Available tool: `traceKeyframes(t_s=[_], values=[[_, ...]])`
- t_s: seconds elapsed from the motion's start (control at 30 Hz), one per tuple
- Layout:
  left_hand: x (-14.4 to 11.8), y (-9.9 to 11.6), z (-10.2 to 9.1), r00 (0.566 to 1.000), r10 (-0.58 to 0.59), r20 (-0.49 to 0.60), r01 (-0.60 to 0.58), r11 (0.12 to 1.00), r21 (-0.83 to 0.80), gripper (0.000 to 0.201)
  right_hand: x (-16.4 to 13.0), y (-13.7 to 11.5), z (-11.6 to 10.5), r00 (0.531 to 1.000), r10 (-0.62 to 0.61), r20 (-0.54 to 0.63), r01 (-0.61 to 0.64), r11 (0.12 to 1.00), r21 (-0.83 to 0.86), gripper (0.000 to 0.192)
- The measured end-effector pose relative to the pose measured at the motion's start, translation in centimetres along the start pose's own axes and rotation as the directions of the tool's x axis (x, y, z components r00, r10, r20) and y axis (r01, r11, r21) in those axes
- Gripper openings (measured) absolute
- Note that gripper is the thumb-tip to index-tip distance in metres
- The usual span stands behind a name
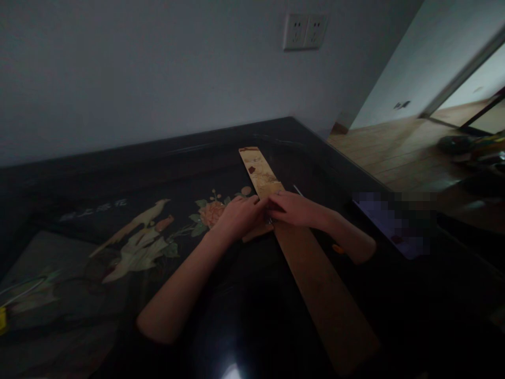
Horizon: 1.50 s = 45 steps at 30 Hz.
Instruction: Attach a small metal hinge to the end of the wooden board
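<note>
Nearest me, a long tan paper strip (315,284) runs from the near right up across the dark glossy surface (244,326) toward the far wall. At its middle I see both hands meeting. My left hand (236,217) lies curled on the strip's left edge, fingers bent down over a folded part; my right hand (294,209) presses flat on it, fingertips touching the left hand's. Whether either pinches the paper I cannot tell. Left of the hands, a bird-and-flower inlay (150,237) decorates the surface. A blurred bluish patch (389,221) lies to the right. Beyond the hands, the strip's printed end (258,171) points at a wall socket (305,30).
</note>
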<state>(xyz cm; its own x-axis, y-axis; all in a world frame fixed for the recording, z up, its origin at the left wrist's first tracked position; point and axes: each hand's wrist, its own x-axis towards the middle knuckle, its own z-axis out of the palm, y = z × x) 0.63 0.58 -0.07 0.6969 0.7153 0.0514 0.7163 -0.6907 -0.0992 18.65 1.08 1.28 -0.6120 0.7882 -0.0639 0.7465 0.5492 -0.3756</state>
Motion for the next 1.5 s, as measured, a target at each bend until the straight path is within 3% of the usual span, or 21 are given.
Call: traceKeyframes(t_s=[0.27, 0.5, 0.67, 0.77, 0.87, 0.93, 1.0, 1.07, 1.1, 1.2, 1.33, 1.43, 1.5], values=[[0.2, 0.1, 1.1, 0.997, -0.029, -0.07, 0.027, 0.999, -0.036, 0.022, 0.0, 0.0, 0.0, 1.0, 0.003, -0.003, -0.003, 1.0, -0.014, 0.012], [0.2, 0.3, 0.9, 0.984, -0.137, -0.117, 0.124, 0.986, -0.114, 0.032, 0.0, 0.5, 0.3, 1.0, 0.016, -0.004, -0.016, 0.999, -0.044, 0.017], [0.2, 0.0, 0.9, 0.95, -0.214, -0.227, 0.168, 0.964, -0.204, 0.028, 0.1, 0.6, 0.5, 0.999, 0.033, -0.006, -0.033, 0.998, -0.06, 0.019], [0.1, -0.4, 0.4, 0.911, -0.323, -0.254, 0.21, 0.897, -0.389, 0.024, 0.1, 0.5, 0.5, 0.999, 0.031, -0.006, -0.032, 0.997, -0.072, 0.017], [0.1, -1.0, -0.1, 0.86, -0.455, -0.229, 0.198, 0.713, -0.673, 0.021, 0.1, 0.6, 0.4, 0.999, 0.033, 0.006, -0.033, 0.997, -0.073, 0.018], [0.1, -1.4, -0.3, 0.853, -0.503, -0.14, 0.149, 0.492, -0.858, 0.018, 0.1, 0.7, 0.4, 1.0, 0.029, 0.009, -0.029, 0.998, -0.064, 0.019], [0.2, -1.7, -0.3, 0.861, -0.508, 0.011, 0.133, 0.204, -0.97, 0.014, 0.0, 0.7, 0.3, 1.0, 0.02, 0.007, -0.02, 0.999, -0.047, 0.019], [0.2, -1.8, -0.3, 0.857, -0.49, 0.157, 0.156, -0.044, -0.987, 0.009, 0.0, 0.7, 0.2, 1.0, 0.019, -0.006, -0.019, 0.999, -0.033, 0.018], [0.2, -1.9, -0.3, 0.85, -0.484, 0.207, 0.165, -0.129, -0.978, 0.009, -0.1, 0.6, 0.1, 1.0, 0.024, -0.013, -0.025, 0.999, -0.028, 0.018], [0.1, -1.9, -0.5, 0.827, -0.484, 0.286, 0.169, -0.271, -0.948, 0.011, -0.1, 0.5, 0.1, 0.998, 0.055, -0.031, -0.055, 0.998, -0.021, 0.019], [-0.3, -2.1, -1.4, 0.823, -0.492, 0.285, 0.174, -0.259, -0.95, 0.014, 0.0, 0.4, 0.1, 0.997, 0.075, -0.028, -0.075, 0.997, -0.008, 0.02], [-0.7, -2.3, -2.1, 0.841, -0.495, 0.22, 0.195, -0.102, -0.976, 0.012, 0.0, 0.3, -0.1, 0.997, 0.069, -0.015, -0.069, 0.998, 0.001, 0.018], [-0.9, -2.2, -2.3, 0.878, -0.441, 0.187, 0.226, 0.038, -0.973, 0.007, 0.0, 0.3, -0.1, 0.997, 0.075, -0.008, -0.075, 0.997, -0.003, 0.017]])
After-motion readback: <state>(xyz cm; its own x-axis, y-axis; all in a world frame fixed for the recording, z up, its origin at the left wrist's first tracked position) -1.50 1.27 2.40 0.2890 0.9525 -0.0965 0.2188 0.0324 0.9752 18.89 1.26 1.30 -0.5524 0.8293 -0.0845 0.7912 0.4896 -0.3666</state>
